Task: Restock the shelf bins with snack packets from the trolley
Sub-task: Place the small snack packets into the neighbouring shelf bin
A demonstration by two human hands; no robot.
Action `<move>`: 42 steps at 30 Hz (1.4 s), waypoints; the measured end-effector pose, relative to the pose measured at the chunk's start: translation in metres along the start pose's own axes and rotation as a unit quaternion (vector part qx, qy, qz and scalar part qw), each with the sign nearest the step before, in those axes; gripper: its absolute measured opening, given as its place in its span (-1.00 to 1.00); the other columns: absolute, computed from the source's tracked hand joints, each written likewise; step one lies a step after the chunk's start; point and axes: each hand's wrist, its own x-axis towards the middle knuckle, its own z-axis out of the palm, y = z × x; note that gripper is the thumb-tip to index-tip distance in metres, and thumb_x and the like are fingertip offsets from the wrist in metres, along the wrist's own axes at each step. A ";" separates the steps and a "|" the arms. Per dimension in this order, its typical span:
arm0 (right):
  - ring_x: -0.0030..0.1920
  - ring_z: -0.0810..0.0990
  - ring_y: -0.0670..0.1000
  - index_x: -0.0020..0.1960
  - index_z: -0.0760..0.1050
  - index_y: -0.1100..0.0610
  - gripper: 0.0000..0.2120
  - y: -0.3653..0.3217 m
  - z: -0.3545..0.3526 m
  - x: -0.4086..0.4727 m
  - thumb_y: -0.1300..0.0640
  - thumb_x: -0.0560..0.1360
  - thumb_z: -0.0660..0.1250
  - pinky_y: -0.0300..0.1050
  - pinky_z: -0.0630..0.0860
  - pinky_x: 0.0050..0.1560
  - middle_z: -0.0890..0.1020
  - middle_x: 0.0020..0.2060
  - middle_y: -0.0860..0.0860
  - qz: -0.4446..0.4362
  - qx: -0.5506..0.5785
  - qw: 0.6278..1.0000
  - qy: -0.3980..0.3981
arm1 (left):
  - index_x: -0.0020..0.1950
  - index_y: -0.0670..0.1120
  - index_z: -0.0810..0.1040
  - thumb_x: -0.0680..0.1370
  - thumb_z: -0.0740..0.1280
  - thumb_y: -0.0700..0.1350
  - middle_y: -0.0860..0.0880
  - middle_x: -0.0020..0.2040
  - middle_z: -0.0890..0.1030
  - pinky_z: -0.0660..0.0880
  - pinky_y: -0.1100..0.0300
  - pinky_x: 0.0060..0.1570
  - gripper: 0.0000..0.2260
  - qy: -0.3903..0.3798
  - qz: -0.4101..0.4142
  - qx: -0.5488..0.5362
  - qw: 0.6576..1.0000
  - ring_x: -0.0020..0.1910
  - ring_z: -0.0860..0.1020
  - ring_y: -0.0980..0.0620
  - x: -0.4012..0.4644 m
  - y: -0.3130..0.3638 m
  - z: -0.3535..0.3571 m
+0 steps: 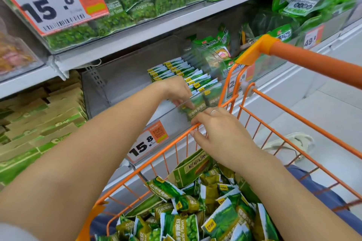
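Observation:
A clear shelf bin (pixel 121 86) holds a row of green-and-white snack packets (pixel 182 70) standing on edge. My left hand (pixel 176 90) reaches over the bin's front wall, its fingertips curled down onto the front packet (pixel 203 101) of the row. My right hand (pixel 221 131), with a ring on one finger, hovers at the orange trolley's rim (pixel 293 115), its fairly straight fingers touching the bin front just below that packet. Several loose green snack packets (pixel 195 213) fill the trolley below my arms.
An open green carton (pixel 190 168) lies in the trolley on top of the packets. The orange trolley handle (pixel 317 62) crosses in front of the bins to the right. A 15.8 price tag (pixel 147 145) hangs on the bin front. Stacked green boxes (pixel 39 123) fill the left shelf.

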 end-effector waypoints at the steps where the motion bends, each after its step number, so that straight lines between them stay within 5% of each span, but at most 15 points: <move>1: 0.27 0.35 0.02 0.29 0.45 -0.01 -0.68 0.000 0.000 0.000 -0.05 0.58 0.18 -0.07 0.31 0.25 0.50 0.20 -0.02 -0.002 -0.002 1.000 -0.003 | -0.25 -0.16 0.51 0.40 0.54 -0.06 -0.08 -0.33 0.44 0.51 0.15 -0.18 -0.74 -0.005 0.004 0.003 1.000 -0.27 0.44 -0.01 0.000 -0.001 0.000; 5: 0.27 0.34 0.00 0.31 0.43 -0.01 -0.67 -0.002 -0.002 0.000 -0.07 0.59 0.17 -0.11 0.29 0.24 0.49 0.22 -0.03 -0.004 0.002 1.000 -0.007 | -0.23 -0.16 0.53 0.48 0.46 -0.04 -0.02 -0.33 0.45 0.51 0.26 -0.24 -0.77 -0.013 0.036 -0.044 0.998 -0.28 0.45 0.03 0.000 -0.012 0.002; 8: 0.27 0.33 -0.01 0.32 0.43 -0.01 -0.66 -0.002 -0.002 0.000 -0.08 0.59 0.17 -0.12 0.30 0.22 0.48 0.23 -0.04 -0.004 0.000 1.000 -0.012 | 0.07 -0.11 0.64 0.52 0.41 0.02 0.03 -0.03 0.61 0.50 0.32 -0.31 -0.76 0.033 0.047 -0.086 0.995 -0.04 0.55 0.08 -0.005 -0.025 0.001; 12: 0.28 0.33 -0.01 0.32 0.42 -0.01 -0.66 -0.002 -0.001 0.000 -0.08 0.59 0.17 -0.13 0.31 0.20 0.48 0.22 -0.03 -0.006 -0.005 1.000 -0.016 | 0.05 0.00 0.63 0.53 0.36 0.09 0.07 0.08 0.57 0.51 0.28 -0.21 -0.79 0.013 0.045 -0.061 0.997 0.08 0.50 0.10 -0.008 -0.032 0.004; 19: 0.28 0.31 -0.03 0.32 0.42 0.00 -0.66 -0.002 -0.001 0.000 -0.07 0.59 0.18 -0.15 0.32 0.18 0.47 0.23 -0.04 -0.006 0.003 1.000 -0.016 | -0.03 -0.08 0.68 0.48 0.44 0.01 0.07 -0.11 0.64 0.56 0.23 -0.02 -0.82 0.009 0.046 -0.140 0.989 -0.06 0.57 0.13 -0.001 -0.030 0.011; 22: 0.29 0.31 -0.02 0.32 0.42 0.00 -0.67 -0.002 -0.002 0.000 -0.06 0.59 0.18 -0.15 0.33 0.16 0.47 0.22 -0.03 -0.004 0.001 1.000 -0.018 | -0.06 -0.17 0.70 0.45 0.48 -0.01 0.06 -0.20 0.65 0.60 0.25 -0.08 -0.77 0.040 0.060 -0.132 0.989 -0.15 0.58 0.13 -0.003 -0.029 0.012; 26: 0.29 0.31 -0.01 0.32 0.42 0.00 -0.67 -0.003 -0.002 0.000 -0.06 0.59 0.17 -0.14 0.35 0.15 0.47 0.22 -0.03 -0.002 0.003 1.000 -0.022 | -0.12 -0.28 0.68 0.42 0.50 0.03 -0.20 -0.14 0.67 0.60 0.07 0.01 -0.65 0.053 0.054 -0.086 0.993 -0.21 0.61 0.03 -0.003 -0.026 0.007; 31: 0.30 0.30 -0.02 0.32 0.41 0.00 -0.66 -0.003 -0.002 0.000 -0.06 0.60 0.17 -0.15 0.34 0.18 0.47 0.23 -0.04 -0.004 0.006 1.000 -0.019 | -0.11 -0.34 0.65 0.47 0.47 -0.04 -0.29 -0.17 0.64 0.46 0.16 -0.25 -0.67 0.152 0.029 -0.058 0.986 -0.33 0.56 -0.03 0.003 -0.024 0.013; 37: 0.29 0.31 -0.01 0.32 0.42 0.01 -0.67 -0.003 -0.002 0.000 -0.06 0.59 0.18 -0.11 0.35 0.18 0.47 0.23 -0.02 -0.004 0.006 1.000 -0.019 | -0.34 -0.12 0.65 0.44 0.50 -0.04 -0.12 -0.22 0.69 0.55 0.10 -0.17 -0.78 0.185 0.046 -0.044 0.981 -0.18 0.62 -0.04 0.009 -0.026 0.022; 42: 0.29 0.30 -0.04 0.33 0.40 -0.01 -0.66 -0.003 -0.003 0.001 -0.07 0.60 0.17 -0.16 0.34 0.15 0.45 0.24 -0.05 -0.004 0.005 1.000 -0.020 | -0.17 -0.11 0.69 0.45 0.48 0.05 0.14 -0.31 0.59 0.38 0.29 -0.32 -0.78 0.134 0.074 -0.022 0.988 -0.29 0.50 0.22 0.008 -0.027 0.012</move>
